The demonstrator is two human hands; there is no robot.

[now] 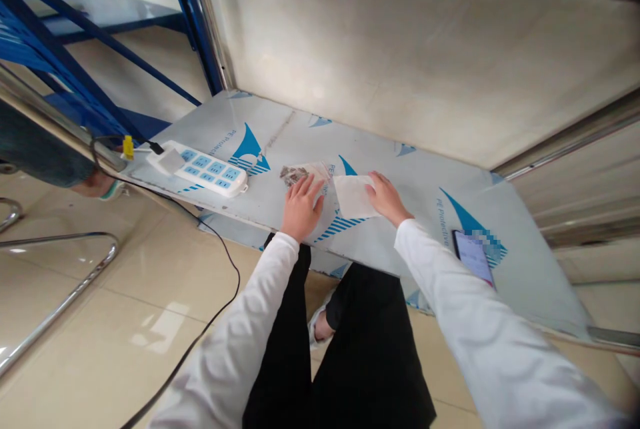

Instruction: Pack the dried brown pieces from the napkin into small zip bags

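Note:
My left hand [302,208] lies palm down with its fingers spread over a small clear plastic bag [320,172]. Small dark grey pieces [290,174] show at the bag's left end, too small to name. To the right, my right hand [388,198] has its thumb and fingers at the right edge of a white square sheet [353,196], which looks like paper or a flat pouch. That sheet rests flat on the metal tabletop [420,179], close beside the bag.
A white power strip [200,169] with a plugged-in adapter lies left on the tabletop. Its black cable [235,269] hangs to the floor. A phone [473,257] lies at the right. Blue metal racking [200,29] stands back left; another person's leg [45,149] is at the far left.

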